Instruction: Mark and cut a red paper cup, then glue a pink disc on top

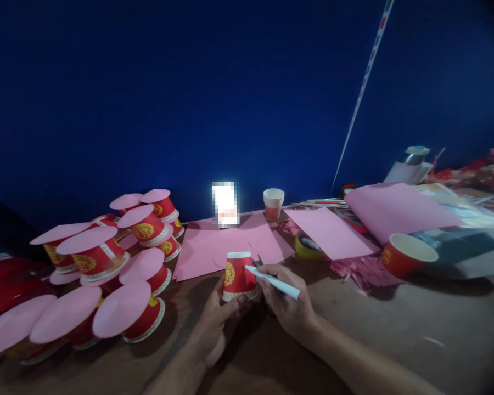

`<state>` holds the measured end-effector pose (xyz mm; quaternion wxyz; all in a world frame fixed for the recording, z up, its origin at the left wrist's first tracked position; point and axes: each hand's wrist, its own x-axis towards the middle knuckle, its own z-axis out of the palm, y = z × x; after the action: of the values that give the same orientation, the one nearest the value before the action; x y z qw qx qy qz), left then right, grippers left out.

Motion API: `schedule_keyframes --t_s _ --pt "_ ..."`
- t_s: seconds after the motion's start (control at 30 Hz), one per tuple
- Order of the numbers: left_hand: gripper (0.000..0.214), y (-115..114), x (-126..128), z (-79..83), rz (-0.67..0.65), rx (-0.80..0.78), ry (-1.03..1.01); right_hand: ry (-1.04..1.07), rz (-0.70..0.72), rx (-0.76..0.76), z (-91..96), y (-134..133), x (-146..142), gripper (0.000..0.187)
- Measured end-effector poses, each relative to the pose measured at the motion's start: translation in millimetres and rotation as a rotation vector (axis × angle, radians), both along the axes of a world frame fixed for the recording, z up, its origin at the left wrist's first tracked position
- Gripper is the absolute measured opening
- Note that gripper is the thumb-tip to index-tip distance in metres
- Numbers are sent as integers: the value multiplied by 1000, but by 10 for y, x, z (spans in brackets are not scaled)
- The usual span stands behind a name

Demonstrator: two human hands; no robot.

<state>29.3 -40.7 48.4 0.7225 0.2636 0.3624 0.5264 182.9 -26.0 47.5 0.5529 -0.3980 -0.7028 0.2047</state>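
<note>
Head view: the left hand (214, 323) has its fingers (235, 305) curled round a red paper cup (237, 276). The cup is held upside down just above the brown tabletop (395, 329), at the near edge of a flat pink sheet (214, 244). The cup bears one round gold emblem; no characters in it can be read. The right hand (288, 304) has its fingers closed round a white pen (274, 282), whose tip touches the cup's side near the top.

No brand or writing is legible anywhere. A bright rectangle (224, 204) stands against the blue wall (148, 99), and its face is blurred out.

Counted:
- There are three pink sheets: the one by the cup, a second (329, 230) to its right, and a larger curled one (395, 211) further right.
- A heap of disc-topped cups (91, 249) lies at the left. They are red with the same gold emblem, and each is inverted under a pink paper disc. About ten or eleven show; overlap stops an exact count.
- One open red cup (407, 253) stands at the right.
- One pale cup (273, 204) stands by the wall. It may be a short stack.
- One yellow tape roll (307, 245) lies between two of the sheets.
- Pink paper scraps (362, 271) lie beside the open cup.
</note>
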Motion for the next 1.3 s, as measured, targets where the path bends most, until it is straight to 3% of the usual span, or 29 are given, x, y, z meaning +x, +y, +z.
schedule_keyframes --t_s 0.2,1.3 --pt "73 21 -17 -54 -14 23 -17 -17 -20 37 21 -4 -1 10" --pt "77 15 4 -10 14 -13 7 18 4 -8 -21 6 5 15"
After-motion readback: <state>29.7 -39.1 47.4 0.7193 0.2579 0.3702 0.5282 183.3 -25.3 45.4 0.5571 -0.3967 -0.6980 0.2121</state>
